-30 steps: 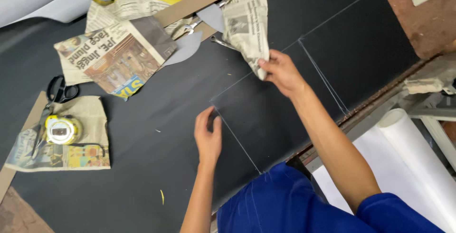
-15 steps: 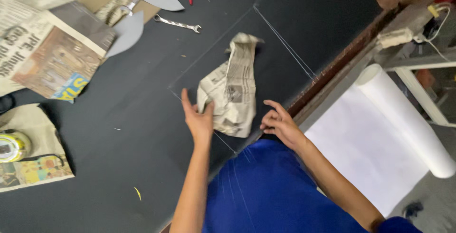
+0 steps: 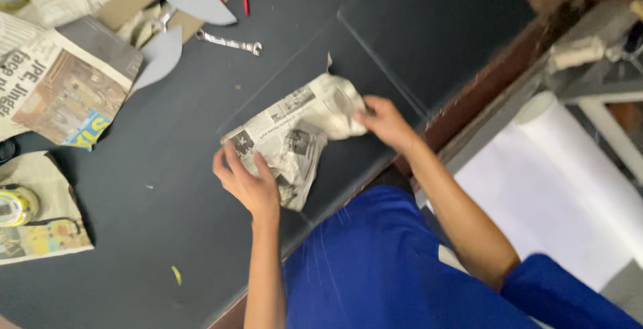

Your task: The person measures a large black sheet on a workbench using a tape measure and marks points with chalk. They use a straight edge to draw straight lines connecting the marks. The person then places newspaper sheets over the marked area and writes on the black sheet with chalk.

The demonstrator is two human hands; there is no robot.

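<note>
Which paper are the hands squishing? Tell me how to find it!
Find the big dark tabletop. Near its front edge, both hands press on a crumpled newspaper sheet, the left hand at one end, the right hand at the other. Unlike the newspapers at the far left, it is wadded up.

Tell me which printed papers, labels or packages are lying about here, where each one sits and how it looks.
Crumpled newspaper: mid-table, greyish with small photos, left hand and right hand both on it.
Open newspaper: far left, large dark lettering, brownish photo, blue and yellow patch.
Colourful printed sheet: left edge, beige with a bright strip.
Tape measure: on that sheet, round, yellow with a label.
</note>
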